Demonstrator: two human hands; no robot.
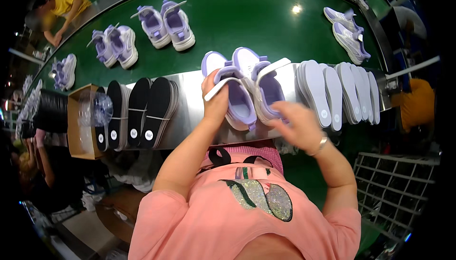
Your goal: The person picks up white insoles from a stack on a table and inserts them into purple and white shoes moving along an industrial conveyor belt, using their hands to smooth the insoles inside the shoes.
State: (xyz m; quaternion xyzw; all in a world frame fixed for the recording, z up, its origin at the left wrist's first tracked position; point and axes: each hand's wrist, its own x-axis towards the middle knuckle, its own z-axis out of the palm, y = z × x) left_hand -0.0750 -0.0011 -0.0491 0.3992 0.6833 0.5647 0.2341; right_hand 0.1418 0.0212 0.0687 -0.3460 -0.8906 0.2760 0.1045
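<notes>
Wears a pink shirt [194,222], close below the lens. Wraps the left hand [216,99] round the outer side of the left lilac shoe [239,101]. Has the right hand [301,124], blurred, at the heel of the right lilac shoe [270,89]; cannot tell whether pinching or spread. Has both over the metal ledge [190,91], between black insoles [161,108] and white insoles [314,91].

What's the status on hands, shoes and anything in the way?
Left hand: grip on left shoe. Right hand, blurred: at heel of right shoe, contact unclear. Black insoles to the left, pale insoles right, neither covering the shoes.
</notes>
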